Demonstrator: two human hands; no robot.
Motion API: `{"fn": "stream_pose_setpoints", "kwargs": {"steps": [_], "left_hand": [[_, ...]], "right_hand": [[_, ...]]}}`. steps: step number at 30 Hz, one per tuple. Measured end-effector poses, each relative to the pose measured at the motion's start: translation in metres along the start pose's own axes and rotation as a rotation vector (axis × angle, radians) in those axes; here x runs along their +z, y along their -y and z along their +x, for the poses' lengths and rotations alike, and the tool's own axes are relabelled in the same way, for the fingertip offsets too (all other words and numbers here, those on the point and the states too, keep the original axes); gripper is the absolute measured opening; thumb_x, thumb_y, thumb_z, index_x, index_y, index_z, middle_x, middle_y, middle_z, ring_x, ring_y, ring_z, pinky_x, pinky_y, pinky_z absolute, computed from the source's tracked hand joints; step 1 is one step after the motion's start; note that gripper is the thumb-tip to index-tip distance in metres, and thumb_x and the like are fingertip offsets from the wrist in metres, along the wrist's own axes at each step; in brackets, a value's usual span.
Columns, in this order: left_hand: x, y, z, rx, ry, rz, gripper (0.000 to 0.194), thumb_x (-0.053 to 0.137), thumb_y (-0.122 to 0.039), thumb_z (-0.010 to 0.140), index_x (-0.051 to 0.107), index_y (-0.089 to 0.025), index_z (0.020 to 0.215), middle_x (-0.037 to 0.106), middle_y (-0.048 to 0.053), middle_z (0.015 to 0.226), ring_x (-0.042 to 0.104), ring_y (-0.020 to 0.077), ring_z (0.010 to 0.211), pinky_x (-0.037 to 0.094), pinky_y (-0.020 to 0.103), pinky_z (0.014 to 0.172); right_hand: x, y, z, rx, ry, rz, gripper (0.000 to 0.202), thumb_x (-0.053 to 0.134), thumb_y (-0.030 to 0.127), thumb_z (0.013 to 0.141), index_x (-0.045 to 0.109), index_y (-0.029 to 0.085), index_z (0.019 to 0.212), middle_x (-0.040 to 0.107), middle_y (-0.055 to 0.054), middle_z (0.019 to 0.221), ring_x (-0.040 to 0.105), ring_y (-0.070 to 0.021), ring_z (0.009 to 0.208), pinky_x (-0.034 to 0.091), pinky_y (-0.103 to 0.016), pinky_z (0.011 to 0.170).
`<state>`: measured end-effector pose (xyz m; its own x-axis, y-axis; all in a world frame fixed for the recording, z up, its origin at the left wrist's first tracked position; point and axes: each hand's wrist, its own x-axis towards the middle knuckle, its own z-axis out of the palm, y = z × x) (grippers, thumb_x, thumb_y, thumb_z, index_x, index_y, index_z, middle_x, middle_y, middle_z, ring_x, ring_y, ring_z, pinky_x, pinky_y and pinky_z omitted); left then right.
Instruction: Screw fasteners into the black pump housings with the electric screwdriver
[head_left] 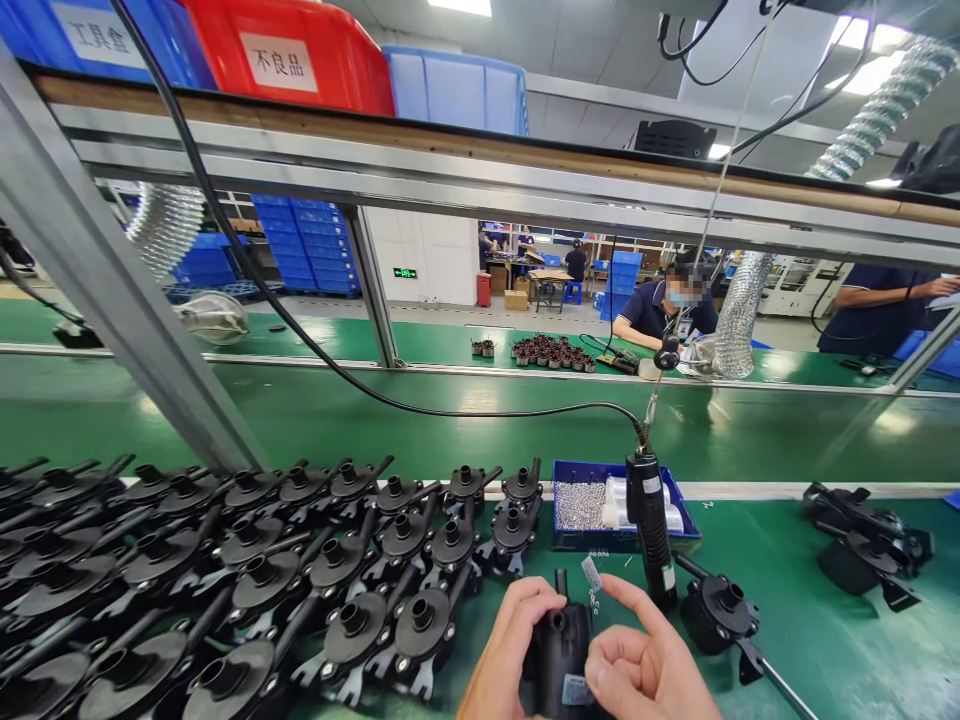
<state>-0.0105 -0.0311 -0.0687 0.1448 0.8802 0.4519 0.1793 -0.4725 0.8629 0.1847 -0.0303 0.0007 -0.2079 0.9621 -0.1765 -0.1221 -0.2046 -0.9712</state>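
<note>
My left hand (504,645) is closed around the side of a black plastic pump housing (553,655), low in the head view. A small silvery label (577,690) lies on the housing's lower face. My right hand (649,655) is on the other side, its thumb at the edge of that label and its other fingers curled. Its index finger is stretched out, with a second small printed label (592,573) stuck to the tip. Behind the hands an electric screwdriver (651,530) hangs upright from a cord.
Rows of similar black pump housings (255,580) cover the left bench. A blue tray (562,535) with small metal parts and white rolls stands behind my hands. More black assemblies (862,550) lie at right, with a metal rod by one. A co-worker (660,310) sits across the bench.
</note>
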Motion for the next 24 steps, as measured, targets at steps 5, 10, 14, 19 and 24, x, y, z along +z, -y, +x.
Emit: {"fn": "stream_pose_setpoints", "kwargs": {"steps": [5,10,14,19,24], "left_hand": [[-0.002,-0.004,0.0,0.05,0.059,0.041,0.066,0.079,-0.024,0.082,0.055,-0.03,0.143,0.057,0.012,0.134,0.065,0.0302,0.124,0.058,0.04,0.103],[-0.002,-0.012,0.004,0.108,0.04,0.089,0.078,0.07,-0.005,0.075,0.05,-0.031,0.145,0.056,0.01,0.134,0.065,0.0269,0.122,0.058,0.039,0.105],[-0.002,-0.018,0.005,0.136,0.044,0.102,0.08,0.068,-0.002,0.074,0.049,-0.03,0.145,0.056,0.01,0.133,0.065,0.0267,0.123,0.058,0.038,0.104],[-0.002,-0.016,0.004,0.132,0.047,0.099,0.079,0.067,-0.002,0.076,0.048,-0.031,0.146,0.055,0.01,0.134,0.065,0.0262,0.124,0.058,0.037,0.105],[-0.003,-0.01,0.003,0.13,0.055,0.085,0.084,0.07,-0.003,0.07,0.05,-0.032,0.146,0.055,0.009,0.135,0.065,0.0273,0.124,0.057,0.039,0.106]], "right_hand": [[0.003,0.006,0.0,0.012,-0.008,-0.003,0.103,0.094,0.069,0.073,0.045,0.017,0.148,0.065,0.002,0.074,0.047,-0.0131,0.059,0.031,-0.029,0.065],[0.003,0.009,0.0,0.007,0.004,-0.017,0.1,0.092,0.062,0.078,0.042,0.016,0.15,0.067,0.002,0.076,0.041,-0.0124,0.06,0.026,-0.03,0.065],[0.004,0.008,-0.001,0.001,0.007,-0.028,0.099,0.091,0.059,0.079,0.039,0.014,0.15,0.067,0.002,0.076,0.041,-0.012,0.06,0.026,-0.03,0.065],[0.006,0.004,0.0,-0.015,-0.038,-0.046,0.098,0.09,0.059,0.078,0.039,0.019,0.151,0.066,0.003,0.073,0.043,-0.0131,0.056,0.027,-0.029,0.062],[0.005,-0.001,0.002,-0.026,-0.04,-0.069,0.099,0.088,0.059,0.079,0.037,0.016,0.151,0.066,0.002,0.073,0.04,-0.0127,0.057,0.025,-0.029,0.062]]}}
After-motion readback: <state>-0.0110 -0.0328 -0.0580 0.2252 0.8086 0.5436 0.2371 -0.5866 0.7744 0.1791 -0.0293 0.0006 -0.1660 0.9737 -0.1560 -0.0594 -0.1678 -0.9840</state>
